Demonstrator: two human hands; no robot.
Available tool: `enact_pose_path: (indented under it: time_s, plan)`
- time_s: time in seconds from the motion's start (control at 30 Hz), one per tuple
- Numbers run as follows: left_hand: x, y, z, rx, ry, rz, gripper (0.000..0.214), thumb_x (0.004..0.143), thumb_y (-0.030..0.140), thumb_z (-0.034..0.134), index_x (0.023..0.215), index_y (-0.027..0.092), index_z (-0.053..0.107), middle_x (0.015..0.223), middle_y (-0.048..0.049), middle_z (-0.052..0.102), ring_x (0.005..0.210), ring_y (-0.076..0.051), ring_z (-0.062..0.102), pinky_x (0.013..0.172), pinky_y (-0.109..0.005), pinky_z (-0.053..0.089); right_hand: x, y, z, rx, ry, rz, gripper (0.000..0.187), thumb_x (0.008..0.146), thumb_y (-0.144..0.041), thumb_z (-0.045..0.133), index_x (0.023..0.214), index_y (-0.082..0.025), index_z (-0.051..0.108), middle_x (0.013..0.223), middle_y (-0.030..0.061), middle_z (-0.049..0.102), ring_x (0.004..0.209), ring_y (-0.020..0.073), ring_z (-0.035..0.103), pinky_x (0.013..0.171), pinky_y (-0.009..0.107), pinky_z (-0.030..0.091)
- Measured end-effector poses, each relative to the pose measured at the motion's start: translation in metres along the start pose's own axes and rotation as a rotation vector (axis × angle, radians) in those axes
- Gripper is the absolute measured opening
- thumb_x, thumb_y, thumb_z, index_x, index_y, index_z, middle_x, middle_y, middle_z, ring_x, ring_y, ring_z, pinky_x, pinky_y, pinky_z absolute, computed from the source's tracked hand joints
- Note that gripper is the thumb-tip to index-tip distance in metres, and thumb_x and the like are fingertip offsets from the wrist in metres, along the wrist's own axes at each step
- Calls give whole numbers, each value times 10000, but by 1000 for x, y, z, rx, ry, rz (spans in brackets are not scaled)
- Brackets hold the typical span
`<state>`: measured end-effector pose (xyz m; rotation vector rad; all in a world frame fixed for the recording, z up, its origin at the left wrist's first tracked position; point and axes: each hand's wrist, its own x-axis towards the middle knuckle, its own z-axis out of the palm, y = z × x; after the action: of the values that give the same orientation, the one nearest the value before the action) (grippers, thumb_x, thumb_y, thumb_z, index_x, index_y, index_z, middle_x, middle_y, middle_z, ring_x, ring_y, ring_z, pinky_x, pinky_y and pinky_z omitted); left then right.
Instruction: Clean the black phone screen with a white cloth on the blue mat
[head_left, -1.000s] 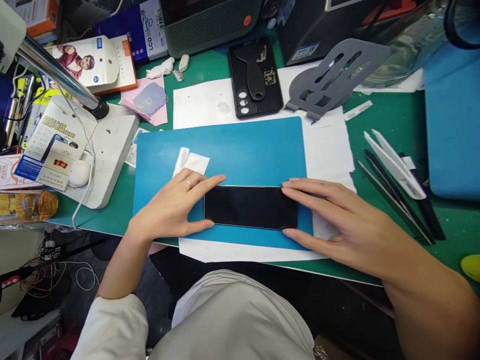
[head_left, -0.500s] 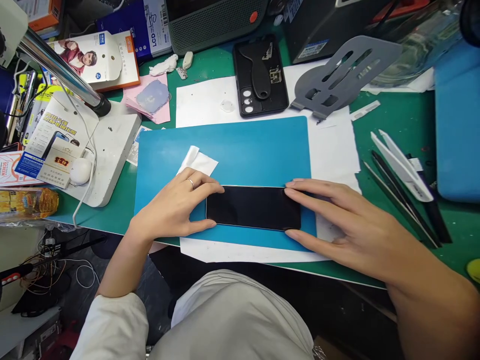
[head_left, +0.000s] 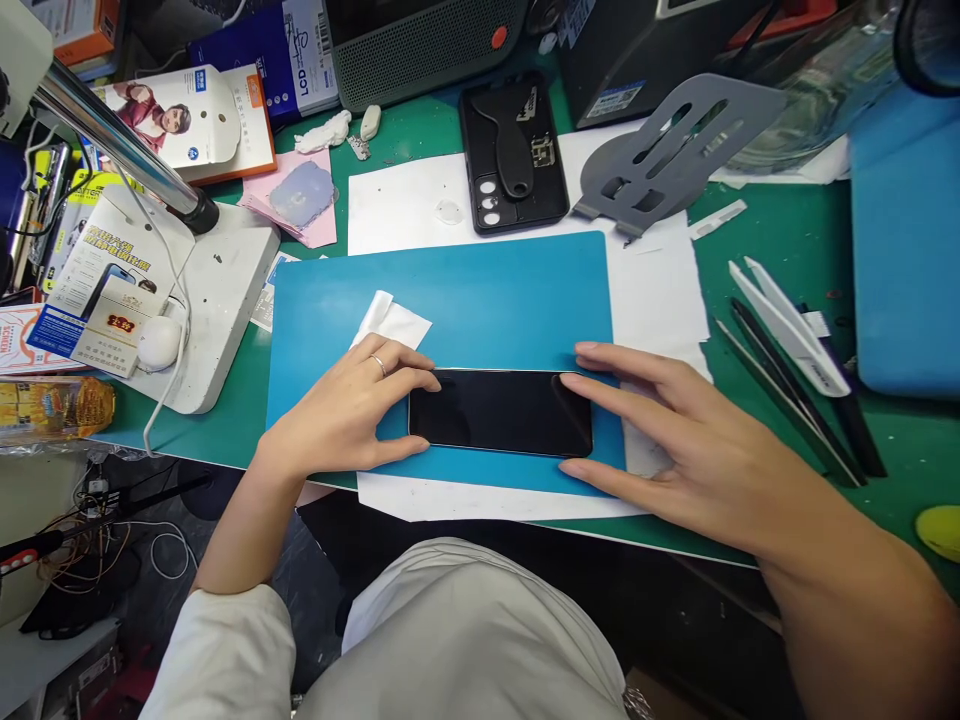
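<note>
A smartphone (head_left: 499, 412) with a dark screen lies face up, lengthwise, on a blue mat (head_left: 480, 290). My left hand (head_left: 360, 405) spans its left end, fingertips at the far edge and thumb at the near edge. At the right end, my right hand (head_left: 675, 440) has one fingertip on the far corner and the thumb against the near edge. Its uppermost finger is held off the phone, over the mat. Behind my left hand lies a folded white wipe (head_left: 394, 322).
A black phone case (head_left: 514, 155) and a grey slotted metal stand (head_left: 667, 160) are behind the mat. Tweezers (head_left: 787, 330) lie to the right. On the left stands a white lamp base (head_left: 225, 290) with boxes and a cable. White paper (head_left: 487, 500) sticks out beneath the mat.
The uppermost finger of my right hand has lifted away from the phone's edge. The view has shifted slightly; the phone and my left hand look otherwise unchanged.
</note>
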<state>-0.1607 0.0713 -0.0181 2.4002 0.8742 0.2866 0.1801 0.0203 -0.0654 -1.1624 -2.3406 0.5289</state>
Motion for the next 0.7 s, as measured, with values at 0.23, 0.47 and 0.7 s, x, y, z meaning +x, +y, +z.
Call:
enact_pose_path:
  time_s: [0.23, 0.47, 0.7]
  plan:
    - [-2, 0, -6, -19, 42, 22, 388, 1003, 447, 702, 1312, 226, 621, 1328, -123, 651, 1238, -307, 594, 1083, -495, 501, 0, 2, 1, 13, -2, 5, 822, 998, -473, 671, 1705, -374, 264, 1602, 124, 524, 1410, 365, 590, 1109, 535, 575]
    - [-12, 0, -7, 321, 188, -133, 292, 1113, 229, 451, 1314, 191, 659, 1330, -129, 688, 1135, -294, 607, 956, -468, 511, -2, 5, 5, 41, -9, 42, 734, 1028, -533, 590, 1687, -402, 296, 1613, 101, 534, 1416, 346, 594, 1119, 509, 570]
    - [-24, 0, 6, 401, 255, -299, 269, 1102, 256, 475, 1087, 172, 731, 965, -89, 685, 922, -252, 618, 778, -374, 520, -1, 5, 8, 21, 14, 18, 680, 1044, -527, 556, 1667, -345, 355, 1588, 131, 557, 1413, 350, 594, 1113, 520, 565]
